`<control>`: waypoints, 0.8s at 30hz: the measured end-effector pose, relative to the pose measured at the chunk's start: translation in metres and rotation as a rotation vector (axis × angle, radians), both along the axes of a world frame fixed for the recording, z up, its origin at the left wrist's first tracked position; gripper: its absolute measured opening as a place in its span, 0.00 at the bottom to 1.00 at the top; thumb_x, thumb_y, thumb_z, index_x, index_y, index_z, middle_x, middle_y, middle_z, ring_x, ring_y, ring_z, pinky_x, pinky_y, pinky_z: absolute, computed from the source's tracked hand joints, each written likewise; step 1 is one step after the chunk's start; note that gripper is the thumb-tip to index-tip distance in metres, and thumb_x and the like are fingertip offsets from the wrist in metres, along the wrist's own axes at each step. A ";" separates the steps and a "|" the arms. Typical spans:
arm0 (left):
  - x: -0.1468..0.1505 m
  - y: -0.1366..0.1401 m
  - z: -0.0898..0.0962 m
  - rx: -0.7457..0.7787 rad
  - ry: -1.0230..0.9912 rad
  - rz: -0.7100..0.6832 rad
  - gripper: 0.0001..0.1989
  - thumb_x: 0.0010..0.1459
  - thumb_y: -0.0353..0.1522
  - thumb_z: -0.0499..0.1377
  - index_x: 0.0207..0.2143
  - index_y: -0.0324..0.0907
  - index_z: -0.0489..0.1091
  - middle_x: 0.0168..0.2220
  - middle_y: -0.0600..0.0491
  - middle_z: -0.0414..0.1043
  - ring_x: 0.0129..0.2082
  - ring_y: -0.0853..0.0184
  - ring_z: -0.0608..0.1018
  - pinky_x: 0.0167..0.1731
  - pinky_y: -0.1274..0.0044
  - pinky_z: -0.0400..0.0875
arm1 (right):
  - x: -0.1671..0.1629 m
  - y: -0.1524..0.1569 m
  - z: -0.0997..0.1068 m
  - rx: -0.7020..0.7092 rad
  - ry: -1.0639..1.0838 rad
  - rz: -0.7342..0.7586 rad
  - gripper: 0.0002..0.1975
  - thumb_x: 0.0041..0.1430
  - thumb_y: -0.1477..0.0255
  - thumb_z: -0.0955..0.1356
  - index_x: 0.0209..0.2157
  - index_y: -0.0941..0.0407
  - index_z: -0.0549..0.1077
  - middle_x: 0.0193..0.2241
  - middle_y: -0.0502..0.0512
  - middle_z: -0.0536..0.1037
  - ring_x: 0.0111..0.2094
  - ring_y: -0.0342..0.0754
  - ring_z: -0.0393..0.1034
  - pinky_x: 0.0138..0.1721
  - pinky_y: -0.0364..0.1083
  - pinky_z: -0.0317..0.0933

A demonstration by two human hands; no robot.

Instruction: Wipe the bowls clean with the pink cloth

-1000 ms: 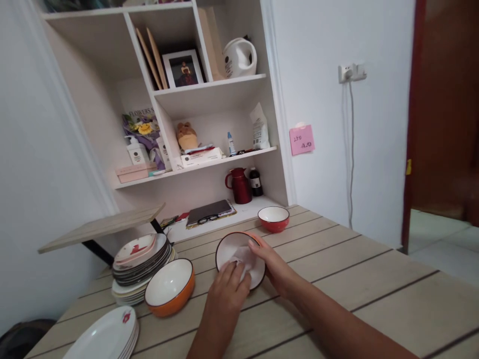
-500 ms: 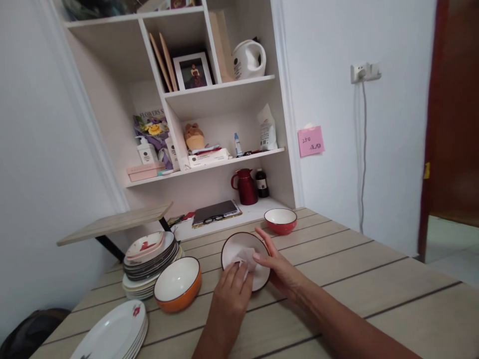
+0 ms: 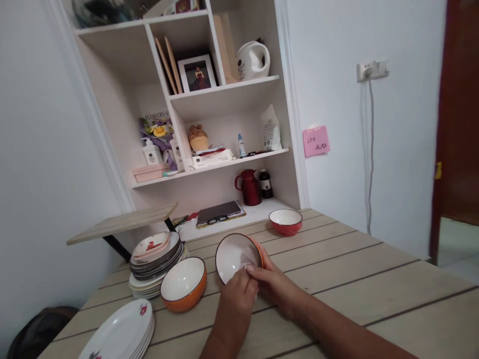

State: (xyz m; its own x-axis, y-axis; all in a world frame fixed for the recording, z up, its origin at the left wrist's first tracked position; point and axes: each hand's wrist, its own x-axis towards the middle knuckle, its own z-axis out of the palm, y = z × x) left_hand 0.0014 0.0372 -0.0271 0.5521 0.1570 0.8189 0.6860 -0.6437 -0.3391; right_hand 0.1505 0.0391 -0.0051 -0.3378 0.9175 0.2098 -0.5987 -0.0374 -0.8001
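Fingers (the left) hold tissue inside a tilted bowl.

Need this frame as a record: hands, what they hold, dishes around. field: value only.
held bowl: orange outside, white inside, dark rim, tilted toward camera
right hand: grips held bowl at its right side
left hand: holds white tissue at held bowl's rim
second orange bowl: upright, left of held bowl
red bowl: upright, toward table's far edge
mixed plate stack: small dish on top
oval plates: stacked, lower left
table: pale wood, dark lines
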 end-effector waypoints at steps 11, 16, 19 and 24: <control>0.002 0.000 0.002 -0.176 0.146 0.128 0.18 0.60 0.20 0.60 0.51 0.43 0.73 0.53 0.48 0.79 0.50 0.56 0.81 0.45 0.65 0.82 | 0.027 0.009 0.024 -0.021 -0.098 -0.212 0.30 0.48 0.66 0.75 0.55 0.49 0.72 0.40 0.52 0.81 0.40 0.54 0.74 0.41 0.48 0.64; 0.000 0.002 -0.007 -0.059 0.175 0.161 0.15 0.58 0.21 0.64 0.46 0.41 0.74 0.50 0.47 0.80 0.48 0.53 0.82 0.48 0.60 0.79 | 0.044 0.012 0.022 -0.067 -0.209 -0.080 0.29 0.50 0.65 0.75 0.55 0.49 0.72 0.43 0.54 0.82 0.44 0.56 0.75 0.43 0.51 0.65; -0.001 0.009 -0.021 -0.046 0.083 0.177 0.16 0.55 0.20 0.65 0.45 0.43 0.75 0.50 0.48 0.80 0.46 0.54 0.82 0.47 0.61 0.79 | 0.039 0.017 0.009 -0.107 -0.096 0.000 0.34 0.47 0.66 0.77 0.56 0.49 0.68 0.42 0.53 0.82 0.44 0.57 0.76 0.43 0.52 0.66; -0.003 0.015 -0.030 -0.103 0.023 0.160 0.16 0.62 0.22 0.61 0.50 0.43 0.74 0.48 0.48 0.80 0.45 0.58 0.82 0.42 0.67 0.80 | 0.021 0.016 -0.003 -0.056 -0.013 0.000 0.42 0.44 0.71 0.79 0.60 0.47 0.63 0.42 0.53 0.81 0.43 0.53 0.75 0.45 0.50 0.66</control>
